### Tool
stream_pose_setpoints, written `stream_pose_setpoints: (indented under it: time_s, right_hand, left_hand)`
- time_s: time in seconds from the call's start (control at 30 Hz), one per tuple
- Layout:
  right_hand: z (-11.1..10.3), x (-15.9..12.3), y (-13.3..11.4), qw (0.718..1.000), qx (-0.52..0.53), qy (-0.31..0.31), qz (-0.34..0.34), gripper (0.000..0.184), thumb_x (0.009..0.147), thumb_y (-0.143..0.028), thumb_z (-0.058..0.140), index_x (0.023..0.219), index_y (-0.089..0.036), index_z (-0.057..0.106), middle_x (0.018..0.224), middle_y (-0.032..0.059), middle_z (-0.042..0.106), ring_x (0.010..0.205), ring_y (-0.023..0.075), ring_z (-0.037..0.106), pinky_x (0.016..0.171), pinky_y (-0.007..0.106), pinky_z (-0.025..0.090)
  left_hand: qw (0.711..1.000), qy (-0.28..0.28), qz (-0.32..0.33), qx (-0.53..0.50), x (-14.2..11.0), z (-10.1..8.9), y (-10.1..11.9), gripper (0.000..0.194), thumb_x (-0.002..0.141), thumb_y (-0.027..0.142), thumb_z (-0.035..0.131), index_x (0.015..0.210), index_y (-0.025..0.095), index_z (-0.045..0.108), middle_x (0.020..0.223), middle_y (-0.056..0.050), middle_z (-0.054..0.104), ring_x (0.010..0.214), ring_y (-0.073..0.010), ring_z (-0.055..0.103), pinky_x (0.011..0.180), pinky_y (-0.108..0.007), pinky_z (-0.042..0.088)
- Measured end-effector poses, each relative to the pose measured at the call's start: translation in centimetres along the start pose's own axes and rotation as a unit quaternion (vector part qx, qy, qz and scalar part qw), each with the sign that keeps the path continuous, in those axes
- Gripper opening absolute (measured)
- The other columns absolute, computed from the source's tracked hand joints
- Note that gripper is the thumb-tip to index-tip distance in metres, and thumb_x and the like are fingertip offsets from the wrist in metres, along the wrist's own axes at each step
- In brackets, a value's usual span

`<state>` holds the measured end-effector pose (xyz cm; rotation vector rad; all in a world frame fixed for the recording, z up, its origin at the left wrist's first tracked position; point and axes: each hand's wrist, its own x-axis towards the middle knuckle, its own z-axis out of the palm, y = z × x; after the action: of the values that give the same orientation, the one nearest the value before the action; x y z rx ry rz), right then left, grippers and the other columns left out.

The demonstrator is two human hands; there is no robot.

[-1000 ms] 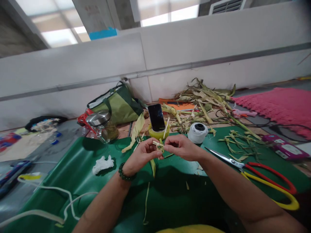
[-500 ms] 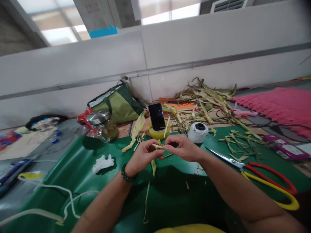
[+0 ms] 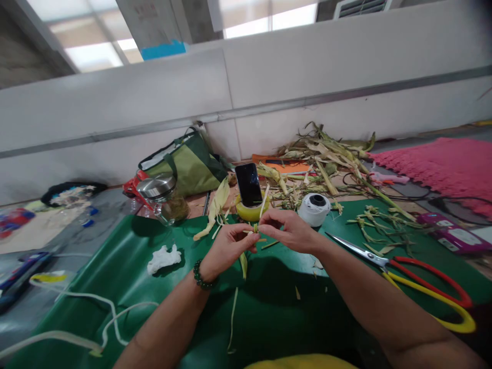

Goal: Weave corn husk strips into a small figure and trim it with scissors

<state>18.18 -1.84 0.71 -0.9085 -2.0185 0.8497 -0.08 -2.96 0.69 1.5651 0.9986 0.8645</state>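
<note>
My left hand (image 3: 229, 247), with a dark beaded bracelet at the wrist, pinches a small folded strip of corn husk (image 3: 255, 228). My right hand (image 3: 287, 230) has its fingertips closed on the same piece, close against the left fingertips. A longer green husk end (image 3: 243, 265) hangs below my left hand. Just beyond the hands, a smartphone (image 3: 249, 184) leans upright in a yellow ring-shaped holder (image 3: 251, 213). Behind my right hand stands a spool of white thread (image 3: 314, 210). The fingers partly hide the held piece.
Large scissors (image 3: 378, 260) with red and yellow handles lie right on the green mat (image 3: 154, 302). Knotted husk pieces (image 3: 374, 225) and a husk heap (image 3: 326, 148) lie beyond. To the left are crumpled white tissue (image 3: 164, 259), a glass jar (image 3: 165, 205) and a white cord (image 3: 77, 295).
My fingers have shifted slightly around the husk strip, and a short greenish bit now shows between the fingertips. The right hand is a little higher; other things look the same.
</note>
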Motion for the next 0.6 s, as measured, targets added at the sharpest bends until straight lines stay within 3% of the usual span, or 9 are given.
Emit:
stream_pose_setpoints:
  time_s: [0.17, 0.3, 0.53, 0.6]
  right_hand:
    - [0.4, 0.0, -0.1, 0.998, 0.009, 0.054, -0.039, 0.021, 0.083, -0.034, 0.056, 0.07, -0.018, 0.059, 0.067, 0.0016, 0.057, 0.061, 0.0118, 0.049, 0.057, 0.023, 0.039]
    - [0.6, 0.0, -0.1, 0.995, 0.031, 0.097, 0.012, 0.022, 0.082, -0.033, 0.055, 0.066, -0.018, 0.057, 0.062, 0.0004, 0.054, 0.057, 0.0113, 0.046, 0.054, 0.024, 0.036]
    - [-0.2, 0.4, 0.5, 0.986, 0.096, 0.118, 0.065, 0.031, 0.08, -0.046, 0.056, 0.066, -0.018, 0.054, 0.059, -0.0015, 0.05, 0.052, 0.01, 0.046, 0.049, 0.023, 0.038]
    - [-0.7, 0.4, 0.6, 0.992, 0.084, 0.077, 0.062, 0.039, 0.084, -0.05, 0.048, 0.064, -0.018, 0.053, 0.059, -0.0012, 0.05, 0.051, 0.0097, 0.046, 0.049, 0.022, 0.037]
  left_hand:
    - [0.999, -0.014, 0.018, 0.026, -0.1, 0.2, -0.4, 0.031, 0.072, 0.044, 0.07, 0.075, 0.014, 0.072, 0.06, -0.003, 0.066, 0.054, -0.014, 0.06, 0.053, -0.023, 0.047]
    - [0.999, -0.031, 0.006, 0.043, -0.2, 0.1, -0.2, 0.025, 0.072, 0.038, 0.07, 0.066, 0.014, 0.067, 0.056, -0.002, 0.063, 0.053, -0.0147, 0.061, 0.052, -0.022, 0.046]
    - [0.999, -0.049, -0.014, 0.005, -0.2, -0.4, 0.3, 0.026, 0.073, 0.039, 0.07, 0.069, 0.013, 0.065, 0.059, -0.003, 0.065, 0.054, -0.0144, 0.063, 0.055, -0.023, 0.049]
    - [0.999, -0.041, -0.021, -0.012, -0.1, -0.3, 0.5, 0.029, 0.074, 0.041, 0.069, 0.068, 0.013, 0.063, 0.056, -0.002, 0.064, 0.053, -0.0137, 0.062, 0.055, -0.023, 0.049]
